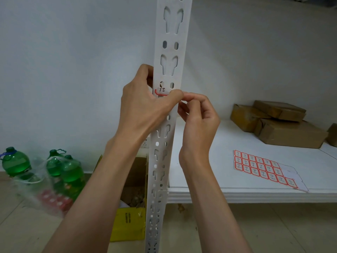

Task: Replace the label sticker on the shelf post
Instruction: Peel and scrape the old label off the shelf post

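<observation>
Head view: red-bordered label sticker (161,91), perhaps "27".

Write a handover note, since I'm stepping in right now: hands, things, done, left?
Left hand grips the white slotted metal shelf post, thumb by the label.
Right hand pinches at the right edge of the red-bordered label sticker on the post.
Red-bordered sticker sheet lies on the white shelf board, several stickers gone from its right end.
Done: unclear whether this sticker is old or new.
Left: confirm, then peel or press down.
</observation>
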Available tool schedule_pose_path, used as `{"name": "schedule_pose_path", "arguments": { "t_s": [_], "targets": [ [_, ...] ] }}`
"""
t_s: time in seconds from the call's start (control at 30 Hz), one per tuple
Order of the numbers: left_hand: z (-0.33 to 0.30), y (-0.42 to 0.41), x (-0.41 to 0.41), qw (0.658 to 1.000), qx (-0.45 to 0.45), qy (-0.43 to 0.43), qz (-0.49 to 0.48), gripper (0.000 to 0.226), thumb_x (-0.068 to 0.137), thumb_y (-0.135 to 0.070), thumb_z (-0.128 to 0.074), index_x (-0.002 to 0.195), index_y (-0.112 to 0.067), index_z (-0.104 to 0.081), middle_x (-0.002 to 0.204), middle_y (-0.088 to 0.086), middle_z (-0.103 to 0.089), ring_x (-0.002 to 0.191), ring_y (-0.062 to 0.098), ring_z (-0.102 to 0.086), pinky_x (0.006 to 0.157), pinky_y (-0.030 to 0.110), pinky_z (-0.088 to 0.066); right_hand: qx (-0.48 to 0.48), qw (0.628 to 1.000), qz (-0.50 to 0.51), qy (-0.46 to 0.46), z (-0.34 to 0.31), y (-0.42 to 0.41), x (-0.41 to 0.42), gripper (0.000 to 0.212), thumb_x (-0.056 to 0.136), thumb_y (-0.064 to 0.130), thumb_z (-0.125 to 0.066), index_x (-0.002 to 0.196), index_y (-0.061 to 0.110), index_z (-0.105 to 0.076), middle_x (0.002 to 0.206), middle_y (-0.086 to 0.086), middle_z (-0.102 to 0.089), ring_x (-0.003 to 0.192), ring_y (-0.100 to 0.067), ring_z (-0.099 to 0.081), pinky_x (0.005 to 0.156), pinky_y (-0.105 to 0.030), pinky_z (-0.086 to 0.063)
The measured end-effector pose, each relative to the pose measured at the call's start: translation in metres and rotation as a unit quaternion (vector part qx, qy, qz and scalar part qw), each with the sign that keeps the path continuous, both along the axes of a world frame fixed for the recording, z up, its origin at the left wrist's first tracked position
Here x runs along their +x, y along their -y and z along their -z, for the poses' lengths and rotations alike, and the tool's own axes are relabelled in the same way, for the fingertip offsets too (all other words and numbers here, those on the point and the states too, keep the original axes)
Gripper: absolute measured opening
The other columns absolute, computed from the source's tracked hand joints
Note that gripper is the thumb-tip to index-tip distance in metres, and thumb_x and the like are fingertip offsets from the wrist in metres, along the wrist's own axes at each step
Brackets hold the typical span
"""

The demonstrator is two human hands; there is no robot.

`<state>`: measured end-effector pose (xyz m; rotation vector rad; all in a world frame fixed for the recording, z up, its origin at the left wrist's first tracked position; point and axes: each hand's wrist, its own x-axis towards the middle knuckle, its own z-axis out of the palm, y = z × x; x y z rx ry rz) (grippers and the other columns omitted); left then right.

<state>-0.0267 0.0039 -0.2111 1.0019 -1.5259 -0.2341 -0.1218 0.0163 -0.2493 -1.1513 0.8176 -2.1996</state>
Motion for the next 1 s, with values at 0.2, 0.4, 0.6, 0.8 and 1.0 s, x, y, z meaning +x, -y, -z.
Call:
{"name": "schedule_pose_path", "arguments": {
  "t_s": [0.2,0.4,0.6,0.8,1.0],
  "targets": [
    [0.001,0.002,-0.002,0.998,0.033,-0.024,0.039,0.029,0.087,-0.039,-0.059,0.109,-0.024,-0.050,0.093,-0.016,-0.062,0.081,0.001,-0.060,0.069,0.024,-0.054,0.000,1.000,-0.004,0.008,-0.002,-0.001,0.001,0.028,0.098,-0.005,-0.047,0.085,0.002,-0.071,0.078,0.007,-0.073,0.076,-0.005,-0.070,0.074,-0.019,-0.056],
    [-0.001,0.001,-0.004,0.996,0.039,-0.052,0.058,0.026,0.088,-0.034,-0.058,0.109,-0.021,-0.051,0.089,-0.013,-0.062,0.073,0.001,-0.057,0.068,0.026,-0.053,-0.004,1.000,-0.009,0.007,-0.002,-0.001,0.001,0.028,0.098,-0.006,-0.046,0.085,0.001,-0.070,0.079,0.004,-0.073,0.076,-0.007,-0.071,0.074,-0.019,-0.056],
    [0.000,0.003,-0.003,0.995,0.037,-0.056,0.070,0.026,0.090,-0.033,-0.058,0.111,-0.021,-0.051,0.093,-0.011,-0.063,0.079,0.004,-0.057,0.070,0.026,-0.053,0.005,1.000,0.005,-0.001,-0.002,-0.003,0.002,0.028,0.098,-0.004,-0.048,0.086,0.004,-0.071,0.080,0.006,-0.073,0.079,-0.009,-0.072,0.075,-0.019,-0.056],
    [0.002,0.008,0.017,0.986,0.074,-0.038,0.145,0.029,0.092,-0.031,-0.067,0.118,-0.029,-0.052,0.108,-0.016,-0.065,0.090,0.009,-0.066,0.070,0.020,-0.057,-0.046,0.982,0.142,-0.118,0.001,-0.004,0.007,0.012,0.097,0.006,-0.062,0.096,0.017,-0.068,0.096,0.007,-0.070,0.090,-0.015,-0.069,0.077,-0.026,-0.060],
    [0.001,0.005,0.040,0.971,0.086,-0.022,0.223,0.052,0.089,-0.022,-0.072,0.137,-0.020,-0.054,0.120,-0.002,-0.066,0.073,0.011,-0.063,0.062,0.017,-0.049,-0.122,0.934,0.243,-0.231,0.009,0.001,0.006,0.014,0.089,0.012,-0.077,0.102,0.009,-0.076,0.108,-0.002,-0.067,0.099,-0.011,-0.066,0.080,-0.022,-0.059]
  ]
}}
